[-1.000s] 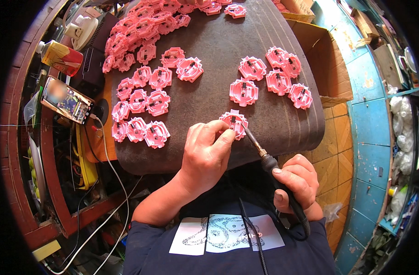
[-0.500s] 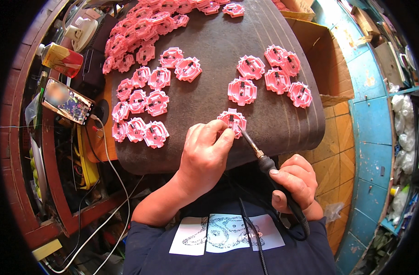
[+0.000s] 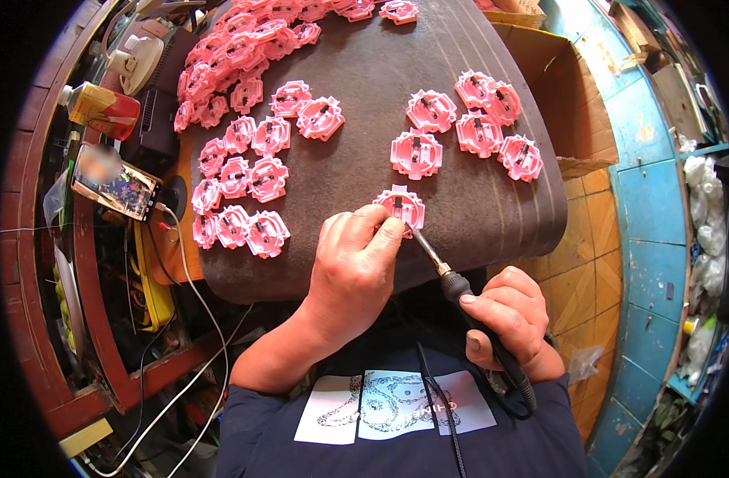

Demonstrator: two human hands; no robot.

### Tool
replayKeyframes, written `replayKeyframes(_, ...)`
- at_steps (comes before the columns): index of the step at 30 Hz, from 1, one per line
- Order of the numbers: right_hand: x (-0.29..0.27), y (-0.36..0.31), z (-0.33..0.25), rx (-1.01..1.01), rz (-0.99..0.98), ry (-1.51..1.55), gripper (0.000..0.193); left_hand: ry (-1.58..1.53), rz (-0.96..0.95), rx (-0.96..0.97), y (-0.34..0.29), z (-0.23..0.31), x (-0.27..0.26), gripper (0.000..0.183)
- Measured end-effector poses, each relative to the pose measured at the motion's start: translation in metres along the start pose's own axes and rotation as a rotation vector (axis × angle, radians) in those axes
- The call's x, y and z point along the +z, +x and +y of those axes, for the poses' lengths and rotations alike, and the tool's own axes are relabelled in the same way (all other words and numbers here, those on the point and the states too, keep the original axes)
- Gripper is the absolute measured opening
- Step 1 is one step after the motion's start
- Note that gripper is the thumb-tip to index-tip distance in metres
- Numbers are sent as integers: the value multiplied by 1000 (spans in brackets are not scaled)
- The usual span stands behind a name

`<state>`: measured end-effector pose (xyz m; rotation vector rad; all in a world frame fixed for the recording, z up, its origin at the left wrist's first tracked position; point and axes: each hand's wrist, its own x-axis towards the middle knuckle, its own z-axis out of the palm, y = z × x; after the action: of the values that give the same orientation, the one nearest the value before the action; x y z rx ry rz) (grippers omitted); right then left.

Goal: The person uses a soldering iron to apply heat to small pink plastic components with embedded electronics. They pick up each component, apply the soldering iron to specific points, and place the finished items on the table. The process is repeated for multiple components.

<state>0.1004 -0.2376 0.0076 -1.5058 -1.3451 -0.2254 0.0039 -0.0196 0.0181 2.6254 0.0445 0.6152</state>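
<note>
A pink plastic part (image 3: 409, 209) with a scalloped rim and a small black piece in its middle lies near the table's front edge. Against its lower left side, my left hand (image 3: 355, 259) is closed in a pinch; what the fingertips grip, if anything, is hidden. My right hand (image 3: 508, 319) wraps round the black handle of a soldering iron (image 3: 457, 285). The iron slants up to the left, its metal tip at the part's lower edge, close to my left fingertips. Just beyond lies another pink part (image 3: 417, 154) of the same kind.
The dark table (image 3: 340, 183) bears a pink heap (image 3: 237, 48) at the far left and loose groups left and right. A cardboard box (image 3: 575, 103) stands right of the table. Leftward are a phone (image 3: 117, 182) on a white cable and a bottle (image 3: 101, 110).
The soldering iron's tip has shifted slightly left along the part's lower edge, and my right hand has moved a little left with it. My left hand keeps its pinch.
</note>
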Motion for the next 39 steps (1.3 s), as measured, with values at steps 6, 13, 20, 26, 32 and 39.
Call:
replayKeyframes(6,2,2,0,-10,17,1,35,0,-10,-5,1,0,0,32)
replayKeyframes(13,0,1,-1,2,23,-12,34,-14,0,6,3,0,-1,30)
replayKeyframes(20,-4,-1,-1,28,13,-21,37,-7,4,1,3,0,-1,28)
replayKeyframes(26,0,0,-2,87,96,-39,43,-21,9,-1,2,-1,0,28)
replayKeyframes(32,21,1,18,137,193,3,43,-20,28,10,2,-1,1,29)
replayKeyframes(39,39,21,36,74,117,-130,44,-14,21,7,1,-2,1,30)
